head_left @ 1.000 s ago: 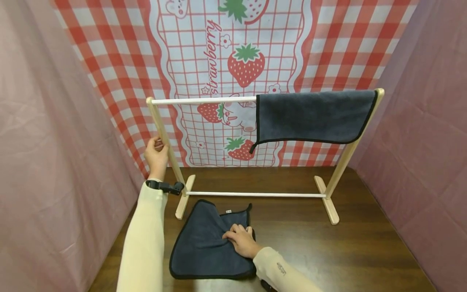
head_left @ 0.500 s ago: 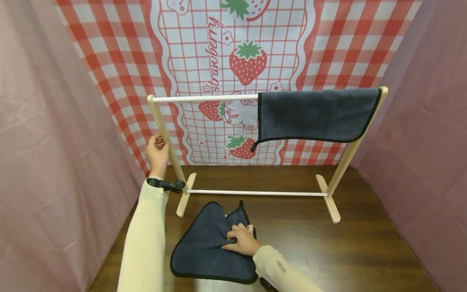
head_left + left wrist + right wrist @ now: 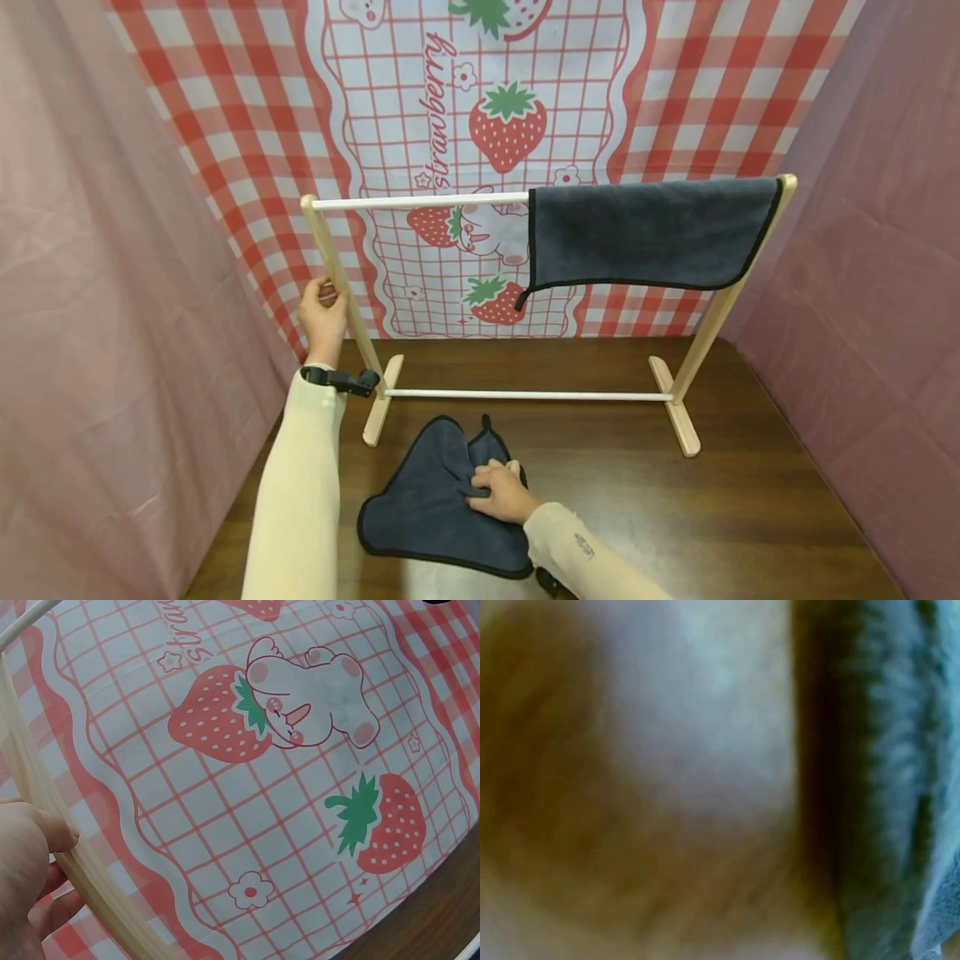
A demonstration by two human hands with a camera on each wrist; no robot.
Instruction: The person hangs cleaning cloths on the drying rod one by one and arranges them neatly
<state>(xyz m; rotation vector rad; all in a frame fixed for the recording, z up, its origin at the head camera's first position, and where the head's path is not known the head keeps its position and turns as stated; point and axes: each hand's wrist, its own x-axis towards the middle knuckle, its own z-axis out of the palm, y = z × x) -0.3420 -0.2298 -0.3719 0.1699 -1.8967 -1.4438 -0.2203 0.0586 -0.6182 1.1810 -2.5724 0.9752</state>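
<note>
My left hand point(image 3: 324, 321) holds the left wooden post point(image 3: 45, 787) of a drying rack, its thumb along the near side and fingers behind. On the table below lies a dark grey towel point(image 3: 420, 508) with black edging, spread unevenly and creased. My right hand point(image 3: 504, 492) pinches the towel near its right side, bunching the fabric between thumb and fingers. A small black loop stands up at the towel's far corner. Blurred brown table and grey cloth point(image 3: 892, 787) fill the right wrist view.
A second grey towel point(image 3: 652, 237) hangs over the right half of the rack's white top bar point(image 3: 420, 202). The rack's lower bar point(image 3: 525, 396) runs behind the lying towel. A strawberry-print cloth point(image 3: 375, 117) backs the table point(image 3: 712, 517); pink curtains flank both sides.
My right hand has gathered the towel and drawn it slightly right; its left edge and far loop corner have shifted and folds deepened. My left hand stays on the post.
</note>
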